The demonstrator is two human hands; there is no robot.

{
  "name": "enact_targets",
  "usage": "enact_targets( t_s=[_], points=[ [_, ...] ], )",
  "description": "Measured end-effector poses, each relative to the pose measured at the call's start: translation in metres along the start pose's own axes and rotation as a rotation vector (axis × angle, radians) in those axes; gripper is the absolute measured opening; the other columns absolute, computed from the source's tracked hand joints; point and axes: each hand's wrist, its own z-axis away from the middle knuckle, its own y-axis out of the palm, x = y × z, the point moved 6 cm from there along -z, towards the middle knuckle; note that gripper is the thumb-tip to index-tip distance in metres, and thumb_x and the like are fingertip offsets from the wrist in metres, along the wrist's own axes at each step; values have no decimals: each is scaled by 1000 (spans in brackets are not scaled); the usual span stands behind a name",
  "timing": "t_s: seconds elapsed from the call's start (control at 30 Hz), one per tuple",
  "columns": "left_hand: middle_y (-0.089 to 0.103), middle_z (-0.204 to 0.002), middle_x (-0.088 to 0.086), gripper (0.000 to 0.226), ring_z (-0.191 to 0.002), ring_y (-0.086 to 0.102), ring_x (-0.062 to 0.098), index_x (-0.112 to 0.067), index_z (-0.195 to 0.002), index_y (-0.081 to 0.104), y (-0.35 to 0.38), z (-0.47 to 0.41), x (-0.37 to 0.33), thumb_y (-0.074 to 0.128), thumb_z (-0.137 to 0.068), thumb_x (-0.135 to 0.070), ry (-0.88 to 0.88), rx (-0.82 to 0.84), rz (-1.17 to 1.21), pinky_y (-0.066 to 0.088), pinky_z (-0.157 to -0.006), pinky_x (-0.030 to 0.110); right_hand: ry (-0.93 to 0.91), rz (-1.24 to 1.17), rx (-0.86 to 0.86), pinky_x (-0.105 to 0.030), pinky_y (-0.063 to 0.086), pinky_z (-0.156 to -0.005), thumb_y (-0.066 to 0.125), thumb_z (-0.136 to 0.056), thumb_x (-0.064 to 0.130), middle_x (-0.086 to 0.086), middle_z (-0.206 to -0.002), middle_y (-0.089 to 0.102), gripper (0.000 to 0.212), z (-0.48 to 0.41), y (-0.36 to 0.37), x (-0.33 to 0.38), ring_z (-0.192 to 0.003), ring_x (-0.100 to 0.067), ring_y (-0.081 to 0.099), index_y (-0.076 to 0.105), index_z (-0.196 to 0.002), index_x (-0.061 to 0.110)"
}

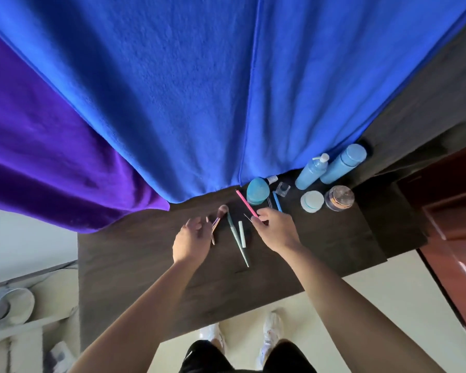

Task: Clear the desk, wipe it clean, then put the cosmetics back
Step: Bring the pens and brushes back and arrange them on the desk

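Observation:
Cosmetics lie on a dark wooden desk (151,281). My left hand (191,240) has loosely curled fingers on the handle of a pink makeup brush (219,214). My right hand (276,228) pinches the near end of a pink stick (244,201) and a thin pin. Between the hands lie a long teal brush (237,242) and a pale green tube (242,233). Behind them sit a teal sponge case (257,191), a blue stick (277,201), a small clear bottle (283,189), two light blue bottles (311,173) (343,164), a white jar (312,201) and a brown-lidded jar (339,197).
A blue cloth (226,90) and a purple cloth (38,157) hang over the back of the desk. A red-brown wooden cabinet (455,224) stands at the right. A seat with a round object (11,308) is at the lower left. My feet (272,329) stand on pale floor.

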Motion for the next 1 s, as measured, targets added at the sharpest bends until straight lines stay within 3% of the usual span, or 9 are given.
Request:
enact_targets(
  t_s=[0.1,0.23,0.4,0.53,0.63,0.8,1.0],
  points=[
    [68,-107,6,26,-107,60,31,-17,-106,63,-31,9,-39,53,-96,-38,109,-92,-12,40,-78,33,-53,-15,-104,-33,49,-97,58,-97,40,2,-120,72,35,7,-47,13,-111,-17,66,66,-125,20],
    [57,-137,8,42,-127,49,31,-12,-134,58,-62,39,-112,57,-98,-34,456,-259,-121,41,-102,44,-139,-5,-288,-33,48,-91,55,-99,40,2,-123,69,34,25,-113,26,-102,-19,65,63,-127,22],
    [48,-148,14,53,-131,46,38,-11,-138,56,-63,84,-187,51,-96,-42,872,-311,-198,38,-104,50,-171,55,-540,-37,48,-89,52,-100,42,1,-131,60,37,71,-186,17,-110,-23,63,58,-132,24],
    [43,-150,20,61,-136,43,42,-9,-140,54,-31,115,-222,41,-95,-48,1169,-195,-280,37,-106,55,-132,117,-786,-38,44,-102,55,-100,40,-5,-143,53,44,144,-215,-21,-127,-26,52,57,-137,17],
    [42,-151,21,61,-136,42,44,-10,-141,54,7,146,-241,42,-94,-48,1340,-62,-299,36,-106,57,29,241,-944,-45,34,-115,53,-101,43,-12,-155,41,52,216,-214,-60,-142,-30,38,50,-146,16],
    [35,-156,20,60,-143,33,39,-13,-148,44,87,244,-264,39,-99,-47,1584,186,-271,31,-113,55,344,333,-1087,-49,19,-123,40,-103,53,-7,-164,24,60,351,-204,-127,-153,-28,16,37,-154,21],
    [29,-160,14,60,-147,26,32,-19,-152,36,174,404,-263,38,-101,-50,1825,398,-276,27,-117,54,598,269,-1265,-52,25,-120,45,-102,49,-10,-163,26,58,515,-188,-210,-152,-30,19,41,-151,19]
  ],
)
